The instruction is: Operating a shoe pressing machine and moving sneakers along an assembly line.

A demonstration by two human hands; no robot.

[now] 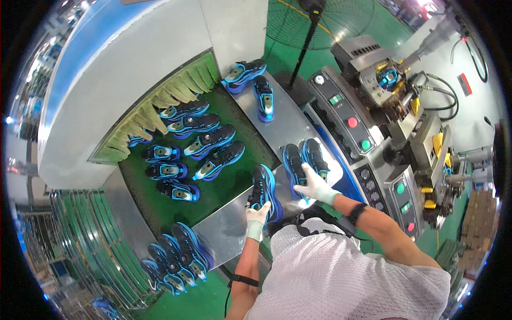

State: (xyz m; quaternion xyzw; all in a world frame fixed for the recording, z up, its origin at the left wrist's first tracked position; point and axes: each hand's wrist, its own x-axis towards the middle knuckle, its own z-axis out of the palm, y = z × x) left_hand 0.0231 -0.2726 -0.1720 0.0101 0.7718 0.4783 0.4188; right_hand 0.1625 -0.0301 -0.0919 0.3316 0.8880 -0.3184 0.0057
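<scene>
My left hand [257, 215], in a white glove, is closed round the lower end of a black sneaker [261, 184] with bright blue trim and sole. It holds this sneaker over the metal ledge [226, 221] in front of me. To the right, my gloved right hand [318, 188] lies over the near ends of two more sneakers standing side by side, a left one [292, 160] and a right one [314, 154]. Its thumb and forefinger are spread apart. Part of the right sneaker is hidden beneath this hand.
Several sneakers [210, 141] lie on the green conveyor belt [213, 200] before a fringed curtain [160, 104]. More stand on the lower-left ledge [181, 250], and two on the far ledge [264, 98]. A machine with a button panel [341, 112] is at right, a fan [304, 48] behind.
</scene>
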